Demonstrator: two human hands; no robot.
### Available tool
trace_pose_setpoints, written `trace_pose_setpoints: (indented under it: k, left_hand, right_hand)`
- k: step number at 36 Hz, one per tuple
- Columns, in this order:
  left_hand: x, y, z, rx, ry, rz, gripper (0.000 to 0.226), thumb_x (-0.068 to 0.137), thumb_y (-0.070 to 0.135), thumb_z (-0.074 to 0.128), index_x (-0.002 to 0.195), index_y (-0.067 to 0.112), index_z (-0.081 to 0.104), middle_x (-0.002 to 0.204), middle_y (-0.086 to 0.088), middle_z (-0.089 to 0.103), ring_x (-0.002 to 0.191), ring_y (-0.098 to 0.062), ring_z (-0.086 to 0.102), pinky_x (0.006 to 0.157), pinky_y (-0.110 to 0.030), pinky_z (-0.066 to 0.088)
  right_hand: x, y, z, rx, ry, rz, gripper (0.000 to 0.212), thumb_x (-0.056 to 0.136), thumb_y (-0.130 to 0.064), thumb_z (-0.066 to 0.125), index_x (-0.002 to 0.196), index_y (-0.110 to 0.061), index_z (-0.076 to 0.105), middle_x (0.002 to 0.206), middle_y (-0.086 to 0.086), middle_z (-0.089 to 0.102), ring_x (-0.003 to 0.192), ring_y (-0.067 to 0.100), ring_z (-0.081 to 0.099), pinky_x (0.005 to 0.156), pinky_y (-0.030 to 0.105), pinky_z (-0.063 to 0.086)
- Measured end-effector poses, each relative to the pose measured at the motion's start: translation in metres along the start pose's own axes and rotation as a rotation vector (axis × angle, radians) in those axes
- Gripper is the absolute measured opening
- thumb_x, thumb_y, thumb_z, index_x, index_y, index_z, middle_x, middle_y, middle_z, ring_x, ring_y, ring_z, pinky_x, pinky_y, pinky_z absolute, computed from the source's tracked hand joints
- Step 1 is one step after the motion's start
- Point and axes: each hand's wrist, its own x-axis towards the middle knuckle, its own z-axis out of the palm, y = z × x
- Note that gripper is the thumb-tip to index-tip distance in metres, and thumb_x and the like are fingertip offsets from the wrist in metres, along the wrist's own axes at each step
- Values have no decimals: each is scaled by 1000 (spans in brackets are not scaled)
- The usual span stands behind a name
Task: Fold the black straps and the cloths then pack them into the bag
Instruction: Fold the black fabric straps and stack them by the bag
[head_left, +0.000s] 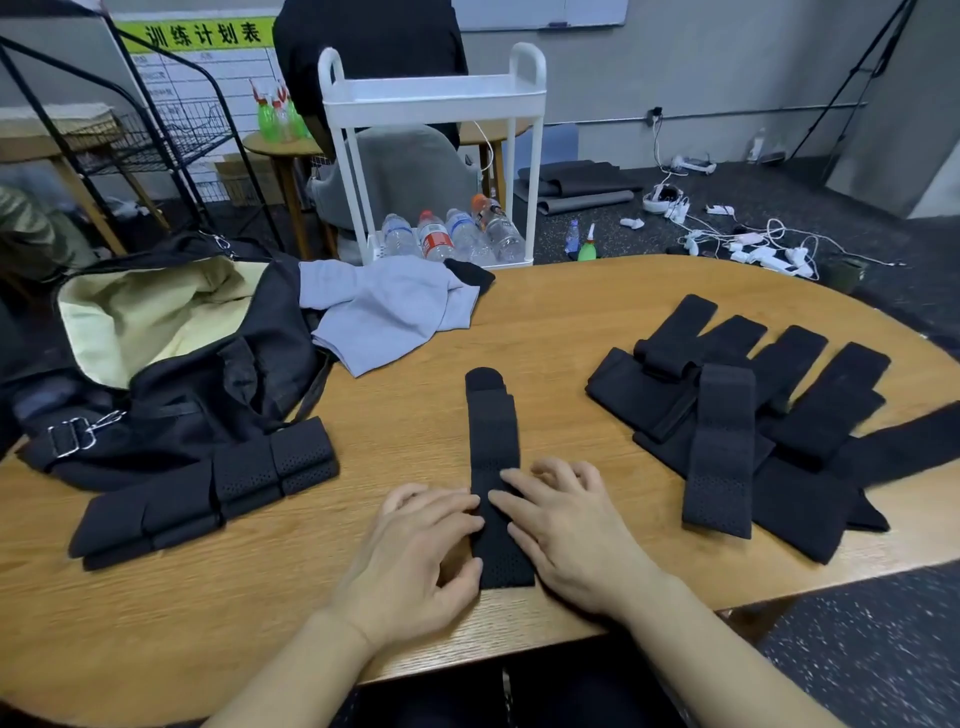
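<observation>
two hands on one strap (493, 467) at table (571, 322) centre, lying 12-to-6. left hand (415, 551) presses its left edge, fingers flat, thumb at the near end. right hand (561, 519) presses the right side, fingers spread, not curled. folded straps (208, 488) at 9 o'clock, touching the bag (171, 364), which gapes open at 10. grey cloth (384, 312) at 11. unfolded pile (753, 415) at 3.
</observation>
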Motion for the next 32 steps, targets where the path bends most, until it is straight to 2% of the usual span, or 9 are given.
trace_pose_setpoints:
  k: [4, 8, 12, 14, 19, 21, 24, 28, 32]
  left_hand:
    - [1, -1, 1, -46, 18, 4, 34, 81, 41, 60, 107, 23, 73, 125, 8, 65, 121, -4, 54, 114, -31, 21]
    - [1, -1, 2, -62, 13, 4, 32, 81, 40, 61, 105, 23, 74, 125, 8, 65, 122, -5, 54, 115, -31, 20]
    - [1, -2, 3, -77, 3, 3, 31, 82, 40, 61, 105, 23, 73, 125, 9, 64, 123, -4, 52, 116, -30, 20]
    - [1, -2, 3, -87, 0, -1, 30, 82, 40, 61, 105, 23, 72, 125, 10, 63, 124, -3, 52, 116, -29, 20]
    - [1, -2, 3, -92, -7, -3, 30, 83, 39, 60, 105, 22, 71, 125, 8, 63, 124, -6, 52, 115, -32, 23]
    - [1, -2, 2, -87, -11, -5, 30, 85, 39, 58, 106, 22, 70, 126, 8, 62, 125, -7, 51, 113, -36, 26]
    - [0, -2, 1, -74, -1, 11, 32, 90, 41, 54, 110, 22, 70, 128, 9, 61, 130, -9, 47, 112, -40, 29]
    - [-2, -1, -3, -84, 52, 35, 38, 92, 42, 51, 116, 20, 70, 131, 8, 60, 134, -12, 43, 113, -37, 25]
    - [-5, 1, -5, -109, 77, 64, 47, 83, 44, 60, 121, 17, 68, 133, 7, 59, 134, -12, 44, 114, -37, 26]
  right_hand:
    - [23, 7, 2, -5, -86, 29, 39, 93, -40, 33, 122, -32, 58, 125, -8, 58, 110, 23, 48, 83, 44, 44]
    - [47, 17, 1, 26, -237, 78, 55, 93, -45, 18, 133, -31, 53, 136, -5, 52, 119, 27, 43, 91, 45, 31]
    - [63, 27, 4, 21, -270, 108, 74, 86, -52, -3, 144, -33, 39, 149, -9, 37, 127, 25, 33, 96, 43, 21]
    - [69, 30, 6, 14, -280, 138, 75, 86, -52, -7, 147, -35, 34, 151, -12, 32, 129, 23, 30, 97, 42, 20]
    - [79, 33, 7, 28, -319, 195, 50, 103, -45, 14, 150, -35, 30, 156, -13, 25, 135, 23, 24, 102, 42, 20]
    - [80, 32, 4, 81, -335, 221, 47, 106, -42, 21, 151, -33, 30, 158, -13, 24, 138, 22, 19, 106, 42, 17]
    - [73, 32, -2, 238, -239, 270, 46, 106, -39, 27, 150, -30, 33, 157, -11, 30, 142, 17, 15, 107, 37, 13]
    - [49, 27, -22, 389, 17, 249, 46, 100, -33, 33, 145, -30, 41, 137, -14, 50, 134, 11, 27, 95, 25, 14]
    - [12, 12, -41, 512, 15, 247, 52, 97, -20, 48, 145, -38, 40, 121, -26, 37, 120, -10, 20, 97, 21, 20]
